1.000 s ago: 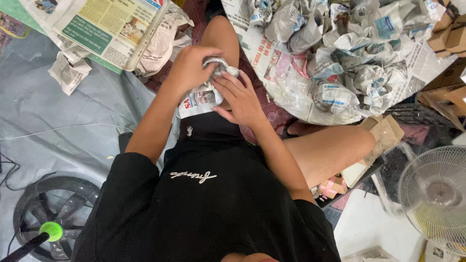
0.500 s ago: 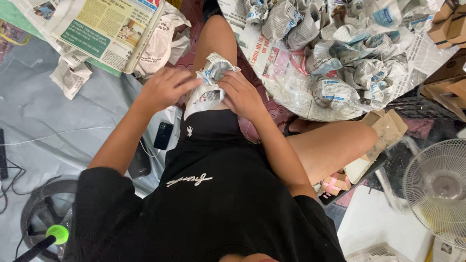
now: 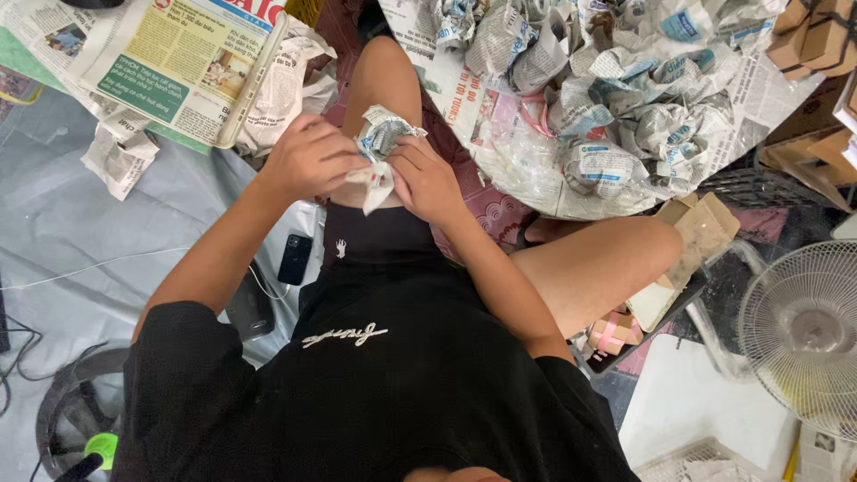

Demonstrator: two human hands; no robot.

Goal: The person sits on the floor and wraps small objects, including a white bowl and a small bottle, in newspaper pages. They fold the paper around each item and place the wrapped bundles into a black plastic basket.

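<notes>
I sit on the floor and look down at my lap. Both hands meet over my left thigh around a small bundle wrapped in crumpled newspaper (image 3: 382, 147). My left hand (image 3: 308, 161) grips the bundle's left side, fingers curled over the paper. On the other side, my right hand (image 3: 427, 178) pinches it, with a twisted tail of paper hanging below between the two hands. What is inside the wrapping is hidden.
A heap of similar newspaper-wrapped bundles (image 3: 616, 98) lies at the upper right on spread paper. A stack of flat newspapers (image 3: 170, 62) is at the upper left. A phone (image 3: 295, 259) lies by my left leg. A white fan (image 3: 799, 330) stands at right, cardboard boxes (image 3: 803, 40) beyond.
The hands and bundle have stayed together over the thigh. The paper is now drawn tighter round the bundle, with a twisted tail hanging down. The camera view has shifted a little.
</notes>
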